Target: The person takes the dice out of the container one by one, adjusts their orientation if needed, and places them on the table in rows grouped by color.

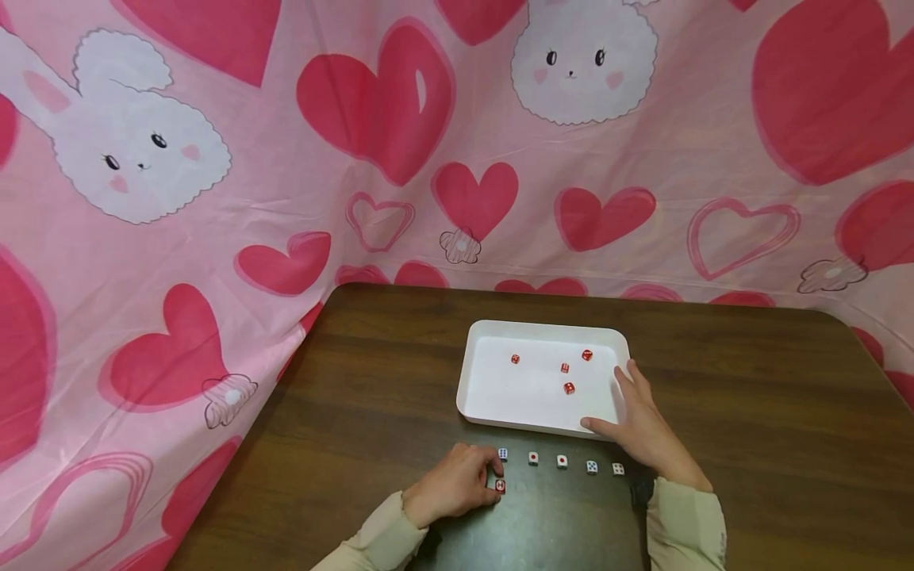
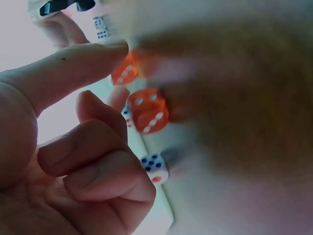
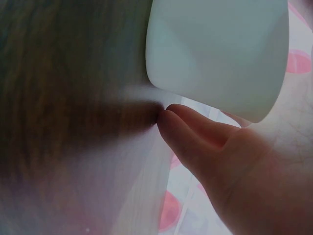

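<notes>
In the head view my left hand (image 1: 457, 482) is over the near table, thumb and index finger at opposite sides of a red die (image 1: 500, 486). The left wrist view shows two red dice: a farther one (image 2: 125, 69) by the thumb tip and a closer one (image 2: 148, 112) beside the curled fingers. My right hand (image 1: 646, 428) rests at the near right corner of a white tray (image 1: 471, 396), thumb at the front rim, fingers spread along the right side. The right wrist view shows straight fingers (image 3: 188, 132) beside the tray's wall (image 3: 215, 54).
Several red dice lie scattered in the tray, one (image 1: 569, 388) near its middle. In front of it runs a row of white dice, including one with a red dot (image 1: 562, 461). A pink heart-patterned cloth (image 1: 400, 222) hangs behind the brown table (image 1: 385, 357).
</notes>
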The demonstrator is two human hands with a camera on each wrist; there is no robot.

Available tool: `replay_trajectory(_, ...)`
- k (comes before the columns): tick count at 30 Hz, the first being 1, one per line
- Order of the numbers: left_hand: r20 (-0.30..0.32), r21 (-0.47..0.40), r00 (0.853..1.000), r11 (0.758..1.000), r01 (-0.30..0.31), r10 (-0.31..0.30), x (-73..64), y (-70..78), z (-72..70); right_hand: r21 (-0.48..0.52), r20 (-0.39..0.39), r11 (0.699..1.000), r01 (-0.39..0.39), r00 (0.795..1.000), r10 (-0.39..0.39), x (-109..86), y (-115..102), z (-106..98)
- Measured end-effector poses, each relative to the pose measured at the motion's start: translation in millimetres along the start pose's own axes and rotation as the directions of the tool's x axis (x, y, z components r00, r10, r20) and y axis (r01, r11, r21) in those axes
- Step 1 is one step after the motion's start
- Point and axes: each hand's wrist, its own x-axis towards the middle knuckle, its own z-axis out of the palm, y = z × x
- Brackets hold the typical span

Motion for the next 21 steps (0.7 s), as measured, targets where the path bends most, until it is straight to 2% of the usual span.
replay_trajectory(8, -0.019, -0.051, 1.000, 0.998, -0.021, 0.020, -1.5, 0.1, -14.3, 0.001, 0.005, 1.000, -0.011, 1.000, 0.011, 0.7, 0.1, -0.4)
replay_trajectory(12, -0.021, -0.126, 0.999, 0.991, -0.039, 0.036, -0.5, -0.5, -22.8, 0.001, 0.010, 1.000, -0.018, 1.000, 0.018, 0.1, 0.0, -0.5)
replay_trajectory(15, -0.053, -0.159, 0.997, 0.986, -0.056, 0.048, -0.3, -0.4, -30.8, 0.000, 0.014, 1.000, -0.022, 1.000, 0.022, 0.2, -0.1, -0.5)
replay_trajectory(21, -0.121, -0.109, 0.989, 0.990, -0.094, 0.080, 1.3, -0.1, -48.4, 0.004, 0.015, 1.000, -0.019, 1.000, 0.019, 0.9, -0.7, -1.2)
